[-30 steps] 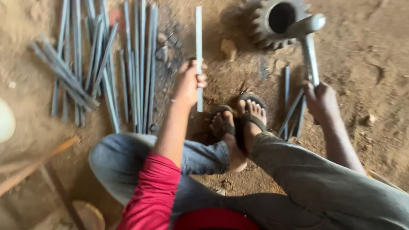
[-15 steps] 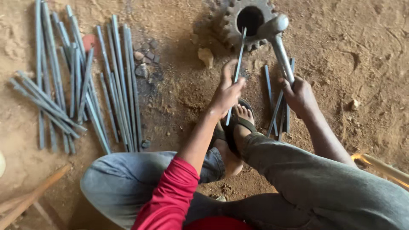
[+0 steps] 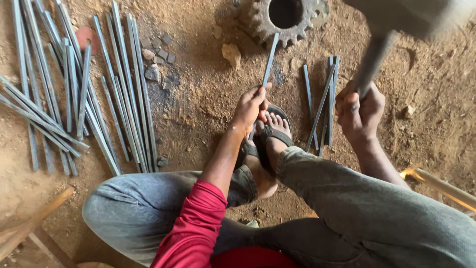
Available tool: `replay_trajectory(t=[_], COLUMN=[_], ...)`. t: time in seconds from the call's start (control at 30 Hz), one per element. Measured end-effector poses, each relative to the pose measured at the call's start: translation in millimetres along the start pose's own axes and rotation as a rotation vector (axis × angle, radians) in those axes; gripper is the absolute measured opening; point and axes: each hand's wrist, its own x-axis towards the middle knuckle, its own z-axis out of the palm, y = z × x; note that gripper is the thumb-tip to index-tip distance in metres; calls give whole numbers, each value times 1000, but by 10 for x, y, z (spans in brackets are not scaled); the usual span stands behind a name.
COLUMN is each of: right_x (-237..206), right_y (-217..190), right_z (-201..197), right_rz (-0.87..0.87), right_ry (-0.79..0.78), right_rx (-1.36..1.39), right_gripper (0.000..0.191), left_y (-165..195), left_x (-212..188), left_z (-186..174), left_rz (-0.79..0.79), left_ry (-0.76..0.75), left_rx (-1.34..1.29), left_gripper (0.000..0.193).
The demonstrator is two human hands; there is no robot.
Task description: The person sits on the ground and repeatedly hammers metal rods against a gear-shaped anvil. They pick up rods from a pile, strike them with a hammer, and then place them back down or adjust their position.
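Note:
My left hand [image 3: 250, 106] grips a flat grey metal strip [image 3: 269, 62] near its lower end, just above my sandalled feet [image 3: 270, 136]. The strip's far end rests against a large toothed metal gear [image 3: 287, 17] lying on the dirt. My right hand [image 3: 359, 111] is closed around the handle of a hammer [image 3: 382, 39], raised high and blurred, with its head near the top right corner.
Many long grey metal strips [image 3: 74, 89] lie spread on the dirt at the left. A small bundle of shorter strips [image 3: 322, 101] lies between my hands. A stone [image 3: 232, 53] and small pebbles [image 3: 158, 54] sit near the gear. Wooden pieces [image 3: 29, 228] are at lower left.
My left hand carried the strip from the left pile across to the gear and set its tip there. My right hand swung the hammer upward, closer to the camera.

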Motion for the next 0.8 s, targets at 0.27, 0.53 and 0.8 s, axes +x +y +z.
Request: replay_trajectory(t=[0.27,0.53,0.8], right_x=[409,162,623], right_y=[96,-176,-38], right_z=[131,-134,21], right_rz=[531,129,577], right_ry=[-320,-57,-316], right_rx=[-618,-167,-573], right_gripper=[36,44,41], left_y=[221,249,168], left_x=[-123,-109,-22], left_z=[97,7,5], left_rz=[53,-23,411], left_ry=[122,195,517], left_rx=[155,232,914], left_gripper=[19,37,34])
